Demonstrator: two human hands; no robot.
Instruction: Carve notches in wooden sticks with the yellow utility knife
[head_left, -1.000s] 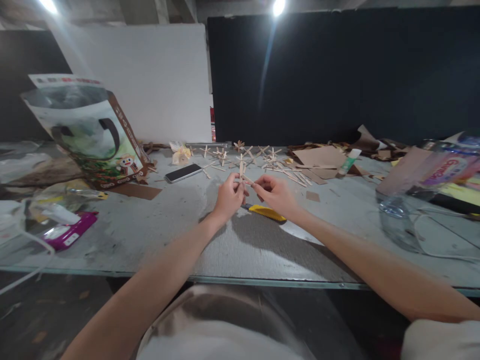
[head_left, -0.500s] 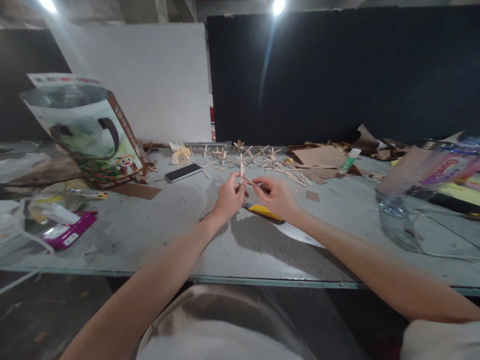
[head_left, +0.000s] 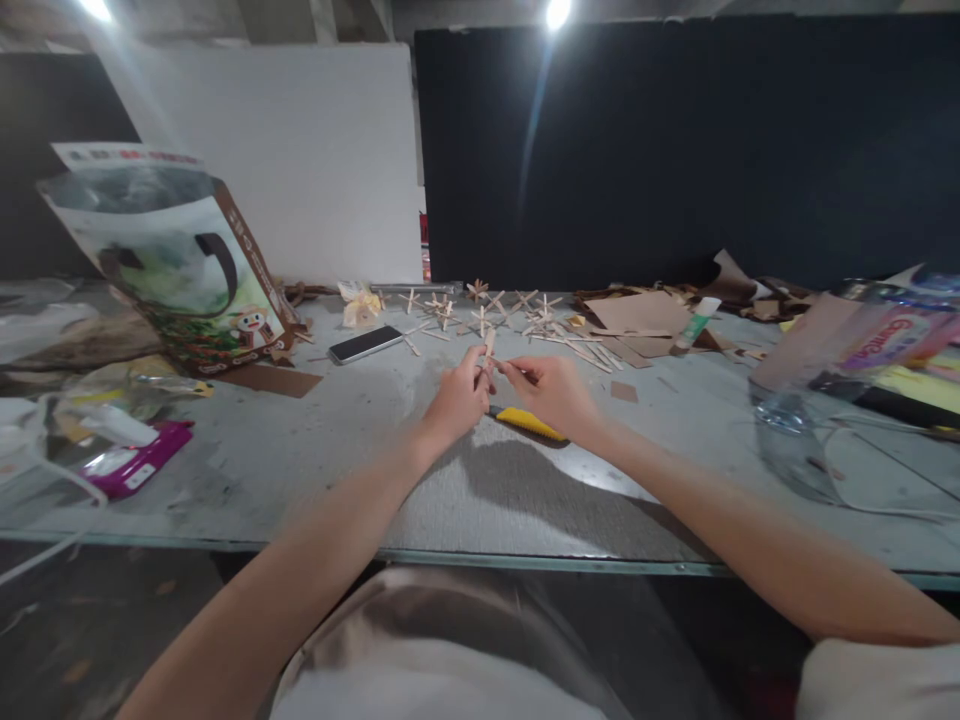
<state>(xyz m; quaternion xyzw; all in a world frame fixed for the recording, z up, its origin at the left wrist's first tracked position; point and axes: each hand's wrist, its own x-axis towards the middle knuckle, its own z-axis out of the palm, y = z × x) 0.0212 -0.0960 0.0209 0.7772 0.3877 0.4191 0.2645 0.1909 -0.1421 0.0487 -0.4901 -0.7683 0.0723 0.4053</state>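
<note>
My left hand [head_left: 460, 390] is closed around a flat wooden stick [head_left: 490, 343], whose pale end rises above the fingers. My right hand [head_left: 551, 388] is beside it, thumb and forefinger pinched close to the lower part of the stick. What lies in that pinch is too small to make out. Under both hands a yellow utility knife [head_left: 531, 423] rests on the grey table. Beyond them lie several crossed wooden sticks [head_left: 484, 320] joined into star shapes, and loose sticks [head_left: 592, 352] to the right.
A phone [head_left: 366, 345] lies left of the sticks. A large printed bag [head_left: 180, 270] and a purple wipes pack [head_left: 139, 460] are at the left. Cardboard pieces [head_left: 637, 312], a glue stick [head_left: 697, 325] and a clear plastic container [head_left: 795, 450] are at the right. The table's edge [head_left: 555, 565] runs in front.
The stick in my left hand has tilted slightly to the right. My right fingertips have shifted slightly, and the small stick seen in them before is now hardly visible.
</note>
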